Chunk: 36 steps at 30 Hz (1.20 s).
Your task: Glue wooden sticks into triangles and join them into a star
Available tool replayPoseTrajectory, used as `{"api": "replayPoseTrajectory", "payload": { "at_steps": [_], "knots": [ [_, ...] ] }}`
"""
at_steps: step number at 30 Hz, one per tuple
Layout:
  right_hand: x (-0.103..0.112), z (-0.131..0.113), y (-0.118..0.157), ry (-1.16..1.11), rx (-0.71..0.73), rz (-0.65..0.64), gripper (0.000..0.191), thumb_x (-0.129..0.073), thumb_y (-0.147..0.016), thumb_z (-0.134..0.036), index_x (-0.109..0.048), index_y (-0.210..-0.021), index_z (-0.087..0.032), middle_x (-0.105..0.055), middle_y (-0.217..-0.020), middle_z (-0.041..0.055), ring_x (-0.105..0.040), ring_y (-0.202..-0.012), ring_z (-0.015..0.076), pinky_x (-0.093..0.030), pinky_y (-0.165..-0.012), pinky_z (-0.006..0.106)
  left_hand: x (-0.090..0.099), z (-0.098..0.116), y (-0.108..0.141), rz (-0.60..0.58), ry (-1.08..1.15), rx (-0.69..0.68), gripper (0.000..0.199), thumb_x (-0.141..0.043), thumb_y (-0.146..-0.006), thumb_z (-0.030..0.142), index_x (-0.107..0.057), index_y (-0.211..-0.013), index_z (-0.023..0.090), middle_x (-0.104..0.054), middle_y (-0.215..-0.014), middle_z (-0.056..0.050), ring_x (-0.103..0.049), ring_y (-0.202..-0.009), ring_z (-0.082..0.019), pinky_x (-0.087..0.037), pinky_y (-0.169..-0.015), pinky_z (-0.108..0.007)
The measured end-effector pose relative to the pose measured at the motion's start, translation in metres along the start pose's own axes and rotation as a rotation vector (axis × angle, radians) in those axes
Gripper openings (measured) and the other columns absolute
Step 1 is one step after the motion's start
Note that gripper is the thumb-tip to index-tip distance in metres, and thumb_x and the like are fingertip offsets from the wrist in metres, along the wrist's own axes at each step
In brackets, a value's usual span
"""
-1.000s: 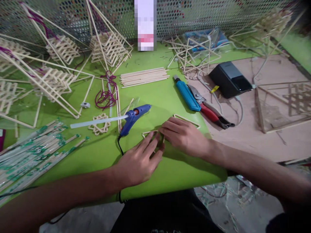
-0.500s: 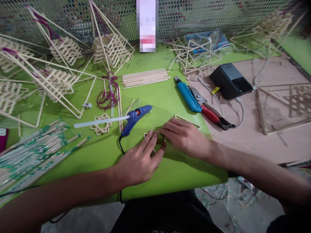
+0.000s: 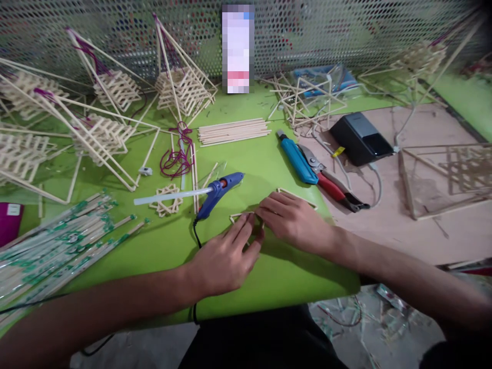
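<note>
My left hand [image 3: 225, 255] and my right hand [image 3: 294, 219] meet over the green tabletop, fingertips closed on a small frame of thin wooden sticks [image 3: 237, 215]. One corner of this frame shows beyond my left fingers; most of it is covered by my hands. Just past my right hand lies a bent pair of joined sticks [image 3: 294, 197]. To the left, a blue glue gun [image 3: 220, 193] rests on the table with a long clear glue stick in its back. A small star-shaped stick ring [image 3: 168, 201] sits beneath that glue stick.
Wrapped chopsticks [image 3: 73, 238] spread at left, below several stick pyramids [image 3: 184, 92] with purple thread. A bundle of bare sticks [image 3: 234, 132] lies ahead. A blue cutter [image 3: 298, 159], red-handled pruning shears [image 3: 334, 187] and a black box with a cable [image 3: 361, 138] are at right. A phone [image 3: 238, 51] stands behind.
The camera view has tilted up slightly, so the table's things sit lower in the picture. Both hands stay together on the small frame, with barely any finger movement.
</note>
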State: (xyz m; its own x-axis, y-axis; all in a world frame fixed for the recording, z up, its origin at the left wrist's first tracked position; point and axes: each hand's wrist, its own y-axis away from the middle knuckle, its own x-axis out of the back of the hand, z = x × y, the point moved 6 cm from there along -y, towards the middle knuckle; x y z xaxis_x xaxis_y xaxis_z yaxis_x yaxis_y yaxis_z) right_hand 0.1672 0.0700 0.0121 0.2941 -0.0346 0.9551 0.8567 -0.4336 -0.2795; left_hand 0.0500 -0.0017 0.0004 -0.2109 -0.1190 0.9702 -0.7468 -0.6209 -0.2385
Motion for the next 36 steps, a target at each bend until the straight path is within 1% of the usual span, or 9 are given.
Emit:
{"api": "replayPoseTrajectory", "payload": {
  "at_steps": [4,8,13,15,17,20,24,29,36],
  "knots": [
    [0.000,-0.002,-0.003,0.014,0.015,-0.045,0.017,-0.051,-0.097,-0.011,-0.068,-0.094,-0.011,-0.063,-0.083,0.0080,-0.054,-0.077,0.0187,-0.043,-0.069,0.032,-0.001,0.000,0.000,0.002,-0.004,-0.001,0.047,-0.054,-0.095,0.024,-0.052,-0.135,0.000,-0.052,-0.141,-0.030,-0.046,-0.140,-0.034,-0.043,-0.115,-0.043],
    [0.004,0.003,-0.004,-0.060,-0.013,-0.016,0.018,-0.051,-0.096,-0.010,-0.069,-0.096,-0.012,-0.066,-0.086,0.0089,-0.057,-0.080,0.0186,-0.049,-0.072,0.032,-0.002,0.000,0.001,-0.005,-0.003,-0.003,0.049,-0.052,-0.096,0.025,-0.050,-0.138,0.000,-0.050,-0.143,-0.030,-0.045,-0.140,-0.035,-0.046,-0.113,-0.043],
    [0.029,0.032,-0.002,-0.156,-0.145,0.153,0.016,-0.057,-0.095,-0.013,-0.070,-0.104,-0.013,-0.071,-0.095,0.0090,-0.064,-0.087,0.0183,-0.055,-0.076,0.032,-0.004,0.000,0.003,0.005,0.015,-0.013,0.051,-0.057,-0.093,0.025,-0.052,-0.138,0.001,-0.053,-0.141,-0.029,-0.049,-0.137,-0.037,-0.048,-0.111,-0.043],
    [0.042,0.047,0.001,-0.125,-0.228,0.248,0.015,-0.060,-0.094,-0.015,-0.071,-0.104,-0.014,-0.072,-0.093,0.0085,-0.066,-0.085,0.0180,-0.056,-0.077,0.032,-0.004,0.000,0.004,0.015,0.024,-0.017,0.052,-0.058,-0.092,0.024,-0.052,-0.138,0.001,-0.052,-0.141,-0.029,-0.050,-0.136,-0.038,-0.048,-0.111,-0.043],
    [0.050,0.059,0.005,-0.085,-0.286,0.282,0.014,-0.061,-0.094,-0.018,-0.073,-0.102,-0.017,-0.074,-0.093,0.0077,-0.068,-0.083,0.0173,-0.057,-0.075,0.032,-0.004,0.000,0.004,0.028,0.025,-0.019,0.051,-0.059,-0.092,0.024,-0.053,-0.138,0.001,-0.053,-0.141,-0.029,-0.051,-0.135,-0.038,-0.048,-0.110,-0.044],
    [0.049,0.066,0.009,-0.070,-0.312,0.266,0.014,-0.060,-0.095,-0.020,-0.073,-0.100,-0.019,-0.074,-0.093,0.0065,-0.069,-0.083,0.0172,-0.057,-0.074,0.031,-0.002,0.000,0.004,0.031,0.022,-0.024,0.050,-0.058,-0.093,0.025,-0.055,-0.137,0.001,-0.055,-0.137,-0.029,-0.054,-0.131,-0.038,-0.051,-0.106,-0.043],
    [0.040,0.065,0.011,-0.108,-0.293,0.227,0.015,-0.060,-0.095,-0.019,-0.073,-0.100,-0.016,-0.073,-0.092,0.0076,-0.068,-0.085,0.0185,-0.057,-0.076,0.033,-0.001,-0.001,0.002,0.028,0.016,-0.003,0.047,-0.058,-0.093,0.025,-0.058,-0.135,0.004,-0.062,-0.129,-0.025,-0.061,-0.120,-0.034,-0.059,-0.094,-0.040],
    [0.032,0.062,0.011,-0.119,-0.278,0.172,0.015,-0.059,-0.095,-0.019,-0.073,-0.096,-0.014,-0.072,-0.086,0.0076,-0.067,-0.083,0.0187,-0.055,-0.074,0.032,0.002,-0.002,0.000,0.048,0.019,0.000,0.045,-0.056,-0.095,0.028,-0.059,-0.134,0.005,-0.064,-0.126,-0.022,-0.063,-0.117,-0.032,-0.061,-0.089,-0.039],
    [0.046,0.069,0.014,-0.072,-0.303,0.222,0.014,-0.060,-0.094,-0.019,-0.074,-0.094,-0.016,-0.072,-0.086,0.0066,-0.067,-0.082,0.0190,-0.055,-0.075,0.032,0.003,-0.001,0.000,0.080,0.018,-0.001,0.049,-0.055,-0.097,0.030,-0.055,-0.134,-0.003,-0.066,-0.124,-0.021,-0.063,-0.116,-0.031,-0.059,-0.095,-0.040]
  ]
}}
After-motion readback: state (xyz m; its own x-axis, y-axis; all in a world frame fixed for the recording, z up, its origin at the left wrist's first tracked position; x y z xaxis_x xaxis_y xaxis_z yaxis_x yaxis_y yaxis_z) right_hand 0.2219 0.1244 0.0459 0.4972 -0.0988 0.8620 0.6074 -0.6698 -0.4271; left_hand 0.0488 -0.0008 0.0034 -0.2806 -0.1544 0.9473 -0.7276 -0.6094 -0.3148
